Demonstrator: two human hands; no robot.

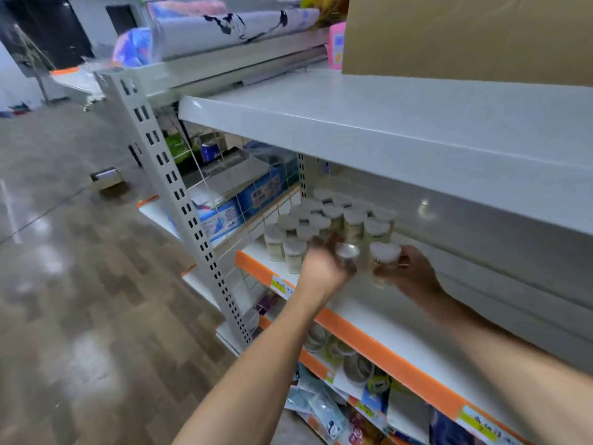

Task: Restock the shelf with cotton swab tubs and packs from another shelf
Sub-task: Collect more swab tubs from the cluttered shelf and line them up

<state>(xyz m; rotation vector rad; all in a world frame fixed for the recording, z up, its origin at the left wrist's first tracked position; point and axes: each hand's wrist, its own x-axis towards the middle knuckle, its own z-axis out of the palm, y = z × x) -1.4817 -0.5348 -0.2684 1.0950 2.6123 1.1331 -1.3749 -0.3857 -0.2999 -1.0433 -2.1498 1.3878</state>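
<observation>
Several clear cotton swab tubs with white lids stand grouped at the left end of a white shelf with an orange front strip. My left hand is closed around one tub, tilted, just in front of the group. My right hand grips another tub upright, a little to the right of the group and just above the shelf board. Both forearms reach in from the lower edge of the view.
A wide white shelf board overhangs the tubs closely. A cardboard box sits on it. A perforated upright post stands left of the shelf. Blue boxes lie behind a wire divider. Packs and tape rolls fill the lower shelf.
</observation>
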